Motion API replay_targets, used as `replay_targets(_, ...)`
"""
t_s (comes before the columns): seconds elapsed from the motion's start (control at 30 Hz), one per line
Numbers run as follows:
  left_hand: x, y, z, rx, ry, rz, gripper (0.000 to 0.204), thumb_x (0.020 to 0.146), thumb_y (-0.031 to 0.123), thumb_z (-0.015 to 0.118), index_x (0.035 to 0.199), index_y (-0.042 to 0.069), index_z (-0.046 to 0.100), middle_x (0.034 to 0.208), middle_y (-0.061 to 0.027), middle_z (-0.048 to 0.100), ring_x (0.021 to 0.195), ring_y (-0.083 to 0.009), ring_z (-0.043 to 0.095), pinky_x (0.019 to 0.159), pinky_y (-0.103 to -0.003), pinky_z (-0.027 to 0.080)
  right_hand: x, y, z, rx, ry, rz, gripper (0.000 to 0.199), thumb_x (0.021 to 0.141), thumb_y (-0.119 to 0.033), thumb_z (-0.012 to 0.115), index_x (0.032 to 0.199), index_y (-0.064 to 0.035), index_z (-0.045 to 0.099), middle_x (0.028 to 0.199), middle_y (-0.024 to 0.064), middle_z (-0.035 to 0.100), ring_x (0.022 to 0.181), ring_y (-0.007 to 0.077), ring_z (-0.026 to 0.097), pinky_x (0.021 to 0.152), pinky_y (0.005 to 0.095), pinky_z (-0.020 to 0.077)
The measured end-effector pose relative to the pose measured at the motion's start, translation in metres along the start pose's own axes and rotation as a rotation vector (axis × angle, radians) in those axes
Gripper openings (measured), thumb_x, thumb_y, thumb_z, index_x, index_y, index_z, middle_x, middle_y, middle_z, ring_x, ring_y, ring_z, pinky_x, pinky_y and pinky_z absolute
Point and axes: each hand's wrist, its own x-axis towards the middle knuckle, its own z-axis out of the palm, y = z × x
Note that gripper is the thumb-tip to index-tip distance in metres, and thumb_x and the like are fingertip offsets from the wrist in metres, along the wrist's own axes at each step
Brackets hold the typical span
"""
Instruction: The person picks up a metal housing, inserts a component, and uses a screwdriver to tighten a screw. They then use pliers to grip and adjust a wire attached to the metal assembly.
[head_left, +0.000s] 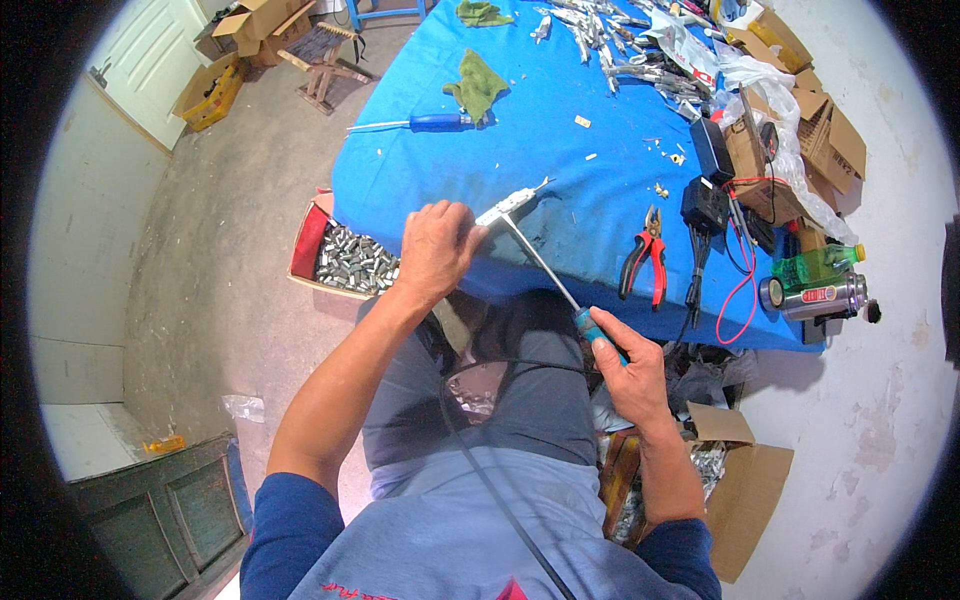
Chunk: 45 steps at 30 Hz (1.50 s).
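My left hand [438, 246] is closed on one end of a slim whitish part [510, 205] with a thin pointed tip, held at the near edge of the blue-covered table [400, 185]. I cannot make out what kind of part it is. In my right hand [630, 370] is a screwdriver [545, 265] with a teal handle, its long shaft slanting up to the left. The screwdriver's tip meets the whitish part near its middle. To the right lie pliers [645, 258] with red and black handles. Farther off rests a second screwdriver [437, 122] with a blue handle.
A box of small metal pieces [350, 262] stands below the table's left edge. Green cloths [477, 86] and a pile of silvery parts [610, 40] lie farther back. Black adapters [705, 205], a red cable [745, 300], a steel flask [815, 298] and a green bottle [815, 264] crowd the right.
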Motion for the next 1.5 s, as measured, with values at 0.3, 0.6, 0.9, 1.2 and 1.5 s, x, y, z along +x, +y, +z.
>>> replay_targets(0.3,0.000,-0.002,0.001,0.007,0.002,0.017,0.021,0.086,0.026,0.071,0.088,0.007,0.063,0.082,-0.0109,0.060,0.082,-0.0316,0.057,0.074,-0.042,0.040,0.005,0.006,0.006,0.016,0.017,-0.006,0.034,0.091,-0.011,0.061,0.122,0.0024,0.064,0.114,0.0215,0.069,0.108,0.0275,0.067,0.092,0.0340,0.0500)
replay_targets(0.6,0.000,-0.002,0.005,-0.008,0.018,0.008,0.019,0.087,0.024,0.070,0.085,0.007,0.063,0.077,-0.0102,0.060,0.078,-0.0313,0.057,0.072,-0.042,0.040,0.015,0.000,0.010,0.028,0.007,0.020,0.034,0.092,-0.013,0.060,0.122,0.0024,0.064,0.116,0.0212,0.068,0.110,0.0274,0.066,0.094,0.0334,0.0491)
replay_targets(0.9,0.001,-0.002,0.005,-0.008,0.034,0.040,0.019,0.087,0.023,0.070,0.083,0.007,0.061,0.078,-0.0107,0.060,0.078,-0.0321,0.058,0.070,-0.043,0.040,0.024,-0.027,-0.003,-0.083,-0.032,0.048,0.033,0.093,-0.013,0.060,0.122,0.0004,0.064,0.114,0.0212,0.069,0.108,0.0281,0.067,0.092,0.0338,0.0502)
replay_targets(1.2,0.004,-0.003,0.010,0.051,0.040,0.063,0.018,0.088,0.022,0.068,0.082,0.007,0.060,0.078,-0.0103,0.059,0.079,-0.0318,0.056,0.071,-0.043,0.039,0.044,-0.054,-0.007,-0.281,-0.048,-0.118,0.031,0.092,-0.014,0.058,0.120,-0.0035,0.065,0.096,0.0251,0.068,0.088,0.0375,0.068,0.076,0.0388,0.0517)
replay_targets(1.5,0.001,0.004,0.003,0.007,0.018,0.035,0.021,0.085,0.026,0.070,0.082,0.007,0.062,0.080,-0.0092,0.060,0.080,-0.0307,0.055,0.073,-0.043,0.038,0.039,-0.044,-0.012,-0.189,-0.088,0.059,0.034,0.093,-0.015,0.058,0.123,-0.0007,0.064,0.102,0.0215,0.070,0.094,0.0252,0.071,0.083,0.0323,0.0512)
